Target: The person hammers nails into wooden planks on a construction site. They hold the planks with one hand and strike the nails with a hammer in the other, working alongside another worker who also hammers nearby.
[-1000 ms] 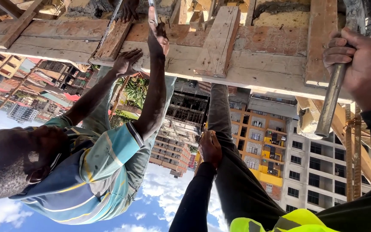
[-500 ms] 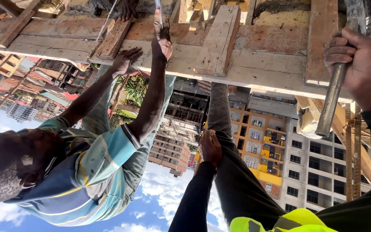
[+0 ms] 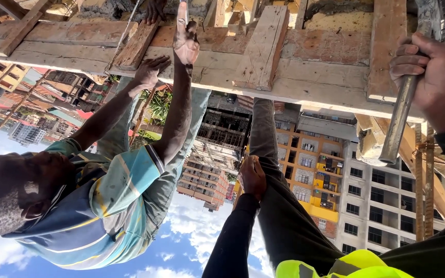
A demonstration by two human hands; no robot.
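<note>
The view is upside down. My right hand [image 3: 431, 77] is closed around a grey metal bar [image 3: 397, 128] at the right, next to a long wooden beam [image 3: 310, 77]. My left hand [image 3: 253, 176], in a black sleeve, rests on a leg in dark trousers [image 3: 279, 206] in the middle. A co-worker in a striped blue shirt [image 3: 114, 206] is at the left. One of that person's hands [image 3: 186, 41] pinches something thin against the beam. The other hand [image 3: 150, 69] lies by a short wooden block [image 3: 135, 46].
Several short wooden cleats [image 3: 263, 46] are fixed across the beam, with rough concrete [image 3: 336, 15] behind them. A yellow high-visibility vest [image 3: 346, 265] shows at the bottom edge. Apartment blocks [image 3: 330, 175], timber props [image 3: 423, 185], sky and clouds fill the background.
The co-worker's pinching hand has shifted slightly along the beam. My two hands have stayed where they were.
</note>
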